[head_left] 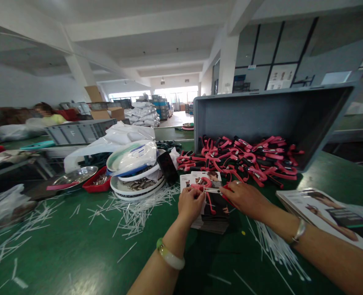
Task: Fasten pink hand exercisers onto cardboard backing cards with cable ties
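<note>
Pink clippers (211,203) lie on a stack of printed cards (212,223) in front of me. At the left side of the stack, my left hand (191,201) has its fingers pinched together by the clippers; what they hold is too small to name. Red-handled scissors (227,195) are in my right hand (241,197), its fingers closed around the handles. The scissor blades point left, toward my left fingertips, over the cards. Behind the cards, many pink and black clippers (245,157) spill from a tipped grey crate (245,114).
White plates (138,188) with metal parts, a dark phone (168,168), a red tray (97,183) and a metal dish (76,175) stand left. White ties (135,213) lie scattered on the green table (92,254). More cards (325,213) lie right. A person (53,118) is far left.
</note>
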Motion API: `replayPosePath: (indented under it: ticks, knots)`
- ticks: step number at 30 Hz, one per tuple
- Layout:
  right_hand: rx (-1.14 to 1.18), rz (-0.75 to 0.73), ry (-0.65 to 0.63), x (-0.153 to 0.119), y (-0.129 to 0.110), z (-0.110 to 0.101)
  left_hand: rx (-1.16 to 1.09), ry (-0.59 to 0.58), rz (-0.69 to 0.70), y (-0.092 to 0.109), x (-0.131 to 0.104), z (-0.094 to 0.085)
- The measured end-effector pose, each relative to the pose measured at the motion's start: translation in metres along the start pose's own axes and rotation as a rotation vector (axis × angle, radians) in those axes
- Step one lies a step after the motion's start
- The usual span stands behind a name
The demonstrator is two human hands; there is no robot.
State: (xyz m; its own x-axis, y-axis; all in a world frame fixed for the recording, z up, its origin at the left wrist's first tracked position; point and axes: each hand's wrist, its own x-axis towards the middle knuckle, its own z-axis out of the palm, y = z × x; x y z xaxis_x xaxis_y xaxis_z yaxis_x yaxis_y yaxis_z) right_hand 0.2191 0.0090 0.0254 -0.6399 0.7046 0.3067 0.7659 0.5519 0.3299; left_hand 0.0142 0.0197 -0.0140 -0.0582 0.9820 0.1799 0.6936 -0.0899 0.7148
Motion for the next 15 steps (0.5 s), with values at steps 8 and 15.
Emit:
replayPosePath:
  ticks: [8,15]
  knots:
    - [0.046,0.013,0.035,0.006,0.001,0.021,-0.064,0.023,0.012,-0.002,-0.002,0.001]
    - [-0.063,-0.092,0.057,0.012,0.003,0.026,-0.081,0.028,0.038,-0.003,-0.002,0.002]
